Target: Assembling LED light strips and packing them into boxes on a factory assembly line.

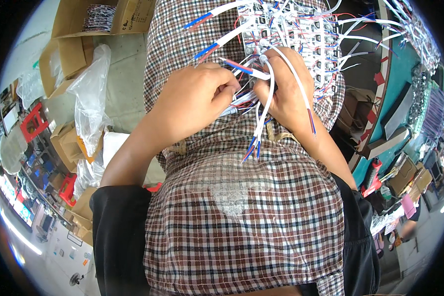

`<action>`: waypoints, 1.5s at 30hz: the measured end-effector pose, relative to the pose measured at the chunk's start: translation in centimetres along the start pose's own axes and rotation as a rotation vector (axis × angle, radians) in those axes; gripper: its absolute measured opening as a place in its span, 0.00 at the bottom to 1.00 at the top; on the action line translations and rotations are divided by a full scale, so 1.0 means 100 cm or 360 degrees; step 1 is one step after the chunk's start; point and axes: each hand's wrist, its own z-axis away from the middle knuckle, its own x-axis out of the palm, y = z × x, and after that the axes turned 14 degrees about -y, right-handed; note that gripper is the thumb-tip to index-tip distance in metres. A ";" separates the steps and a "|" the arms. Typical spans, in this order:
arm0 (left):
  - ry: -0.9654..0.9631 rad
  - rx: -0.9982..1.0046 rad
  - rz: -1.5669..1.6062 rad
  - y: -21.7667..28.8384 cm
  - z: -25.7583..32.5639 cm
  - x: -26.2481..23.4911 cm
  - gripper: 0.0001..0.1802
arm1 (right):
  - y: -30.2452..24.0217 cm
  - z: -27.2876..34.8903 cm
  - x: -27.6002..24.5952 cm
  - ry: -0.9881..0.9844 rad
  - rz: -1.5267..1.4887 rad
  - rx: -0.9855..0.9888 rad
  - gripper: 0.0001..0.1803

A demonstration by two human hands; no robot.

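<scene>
White cables [268, 98] between both hands [291, 89], right clasping some, left curled, its hold unclear

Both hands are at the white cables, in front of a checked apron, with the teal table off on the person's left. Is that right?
Not quite: the teal table is on the person's right, as the head view shows. The left hand and right hand are at the white cables, before the checked apron.

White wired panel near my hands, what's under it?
Checked fabric shows past the white wired panel at left and lower right; whatever's directly beneath is covered.
</scene>
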 end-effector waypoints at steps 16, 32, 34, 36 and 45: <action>-0.0368 -0.0051 0.0796 -0.012 -0.005 -0.011 0.08 | 0.002 0.001 -0.015 -0.0118 -0.0302 0.0036 0.16; -0.0513 -0.0053 0.0697 -0.003 -0.011 -0.029 0.06 | 0.001 0.009 -0.034 -0.0282 -0.0130 -0.0034 0.13; -0.0508 -0.0046 0.0798 0.004 -0.008 -0.025 0.06 | 0.002 0.009 -0.029 -0.0259 -0.0207 -0.0026 0.14; -0.0503 -0.0069 0.0950 0.009 -0.004 -0.020 0.08 | -0.001 0.012 -0.026 -0.0226 -0.0248 0.0009 0.18; -0.0363 0.0137 0.0387 0.022 0.004 -0.027 0.13 | -0.006 0.008 -0.013 -0.0210 -0.0064 0.0001 0.15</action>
